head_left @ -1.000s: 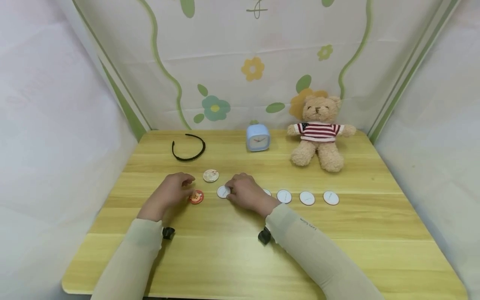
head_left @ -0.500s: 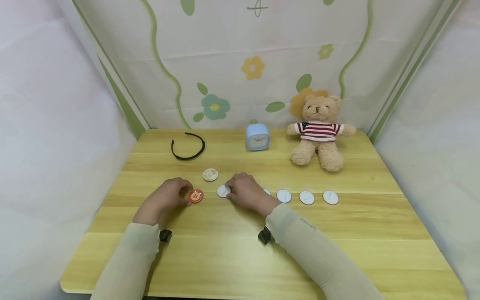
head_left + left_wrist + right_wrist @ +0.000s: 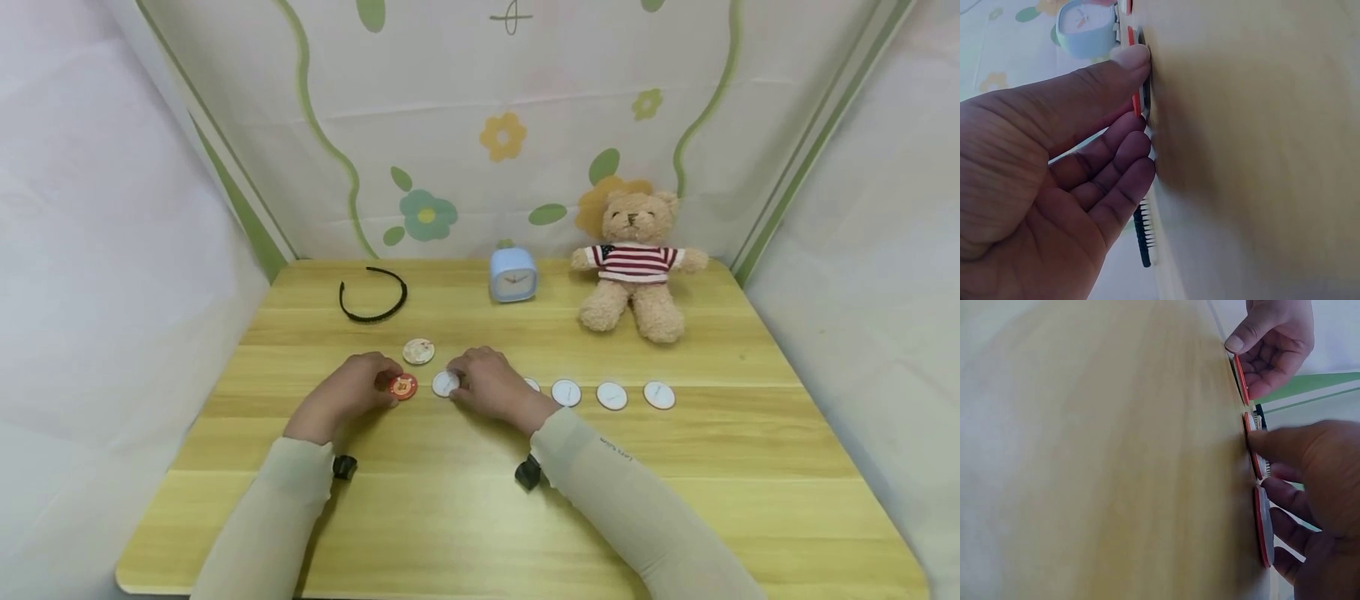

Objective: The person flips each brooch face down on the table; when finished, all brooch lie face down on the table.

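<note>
My left hand [image 3: 358, 385] pinches a red round disc [image 3: 402, 386] with a pale design, thumb and fingers at its edge. In the left wrist view the disc [image 3: 1135, 100] appears edge-on, close to the tabletop. Just right of it, my right hand [image 3: 491, 383] holds a white-faced disc [image 3: 445, 384] by its edges, thumb on the near side. That white disc [image 3: 1259, 450] shows a red rim in the right wrist view. A cream patterned disc [image 3: 418, 352] lies behind the two. The right hand partly hides another white disc [image 3: 532, 384].
More white discs [image 3: 566, 393] continue the row to the right on the wooden table [image 3: 450, 517]. Farther back are a black headband [image 3: 381, 315], a blue alarm clock [image 3: 513, 275] and a teddy bear [image 3: 633, 262]. A patterned cloth hangs behind.
My left hand first opened over the red disc, then took its edge. It has since shifted the disc right, closer to the white one. The right hand stays in place.
</note>
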### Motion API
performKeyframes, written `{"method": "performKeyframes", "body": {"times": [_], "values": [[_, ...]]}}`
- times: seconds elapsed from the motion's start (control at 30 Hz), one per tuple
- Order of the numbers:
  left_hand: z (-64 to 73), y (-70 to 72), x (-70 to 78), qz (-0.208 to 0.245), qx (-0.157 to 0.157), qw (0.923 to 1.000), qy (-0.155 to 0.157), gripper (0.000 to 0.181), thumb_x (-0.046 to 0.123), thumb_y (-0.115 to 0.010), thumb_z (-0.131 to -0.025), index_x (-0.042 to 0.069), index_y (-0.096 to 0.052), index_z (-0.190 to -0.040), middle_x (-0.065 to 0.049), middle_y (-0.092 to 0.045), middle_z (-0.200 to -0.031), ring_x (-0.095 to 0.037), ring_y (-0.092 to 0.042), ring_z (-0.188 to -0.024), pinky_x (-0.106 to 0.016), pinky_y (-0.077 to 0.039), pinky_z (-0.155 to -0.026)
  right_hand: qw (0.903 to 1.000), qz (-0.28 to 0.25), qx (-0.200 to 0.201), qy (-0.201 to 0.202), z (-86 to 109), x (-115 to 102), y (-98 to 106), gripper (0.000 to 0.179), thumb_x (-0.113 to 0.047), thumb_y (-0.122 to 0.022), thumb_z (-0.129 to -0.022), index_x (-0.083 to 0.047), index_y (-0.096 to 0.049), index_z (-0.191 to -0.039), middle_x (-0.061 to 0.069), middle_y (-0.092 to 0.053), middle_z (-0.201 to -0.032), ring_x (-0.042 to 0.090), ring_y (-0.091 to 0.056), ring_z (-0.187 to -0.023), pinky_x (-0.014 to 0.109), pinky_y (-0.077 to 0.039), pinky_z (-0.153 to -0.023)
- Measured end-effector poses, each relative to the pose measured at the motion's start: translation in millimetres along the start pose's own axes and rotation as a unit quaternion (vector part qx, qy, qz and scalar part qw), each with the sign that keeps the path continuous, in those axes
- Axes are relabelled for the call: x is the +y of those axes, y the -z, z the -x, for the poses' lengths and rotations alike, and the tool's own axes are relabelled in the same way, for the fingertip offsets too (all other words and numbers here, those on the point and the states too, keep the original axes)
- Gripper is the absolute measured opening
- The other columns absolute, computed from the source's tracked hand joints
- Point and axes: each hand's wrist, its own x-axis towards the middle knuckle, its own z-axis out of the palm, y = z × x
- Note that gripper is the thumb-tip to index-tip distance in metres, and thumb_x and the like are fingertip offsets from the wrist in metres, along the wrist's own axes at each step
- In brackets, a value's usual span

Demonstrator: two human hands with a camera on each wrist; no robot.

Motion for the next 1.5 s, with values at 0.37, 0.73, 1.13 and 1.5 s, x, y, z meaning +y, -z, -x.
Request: {"method": "performKeyframes", "body": {"times": [0.37, 0.73, 1.13, 1.5], "values": [[-0.4, -1.3, -5.3, 0.004, -0.005, 1.0, 0.005, 0.041, 0.017, -0.089, -0.093, 0.007, -0.076, -0.131, -0.005, -0.075, -0.118, -0.024, -0.069, -0.112, -0.053, -0.055, -0.106, 0.9976, 0.056, -0.01, 0.039, -18.4, -35.3, -10.8, 0.047, -0.044, -0.077, -0.101, -0.017, -0.073, -0.14, 0.0, -0.073, -0.142, 0.025, -0.059, -0.137, 0.048, -0.043, -0.121], [4.5, 1.1, -0.7, 0.011, -0.005, 0.9999, 0.007, 0.034, 0.014, -0.087, -0.094, 0.008, -0.078, -0.127, -0.005, -0.077, -0.119, -0.026, -0.071, -0.114, -0.054, -0.056, -0.106, 0.9934, 0.098, 0.007, 0.059, -31.0, -58.0, -21.9, 0.026, -0.041, -0.074, -0.105, -0.026, -0.081, -0.125, -0.007, -0.077, -0.117, 0.017, -0.064, -0.105, 0.037, -0.052, -0.096], [5.9, 2.8, 3.5, -0.005, -0.012, 0.9999, -0.001, 0.034, 0.015, -0.086, -0.096, 0.009, -0.079, -0.129, -0.006, -0.077, -0.121, -0.026, -0.071, -0.116, -0.054, -0.057, -0.106, 0.9925, 0.11, 0.006, 0.052, -31.8, -56.7, -22.3, 0.025, -0.045, -0.066, -0.11, -0.029, -0.08, -0.124, -0.009, -0.076, -0.121, 0.018, -0.063, -0.108, 0.04, -0.051, -0.1], [12.9, 12.1, 0.3, -0.002, 0.023, 0.9997, -0.009, 0.018, 0.019, -0.074, -0.106, 0.019, -0.085, -0.12, -0.003, -0.082, -0.117, -0.026, -0.075, -0.114, -0.053, -0.06, -0.1, 0.9977, 0.054, 0.023, 0.034, -27.9, -55.5, -12.3, 0.03, -0.034, -0.054, -0.116, -0.029, -0.084, -0.121, -0.01, -0.082, -0.118, 0.017, -0.068, -0.108, 0.04, -0.052, -0.103]]}}
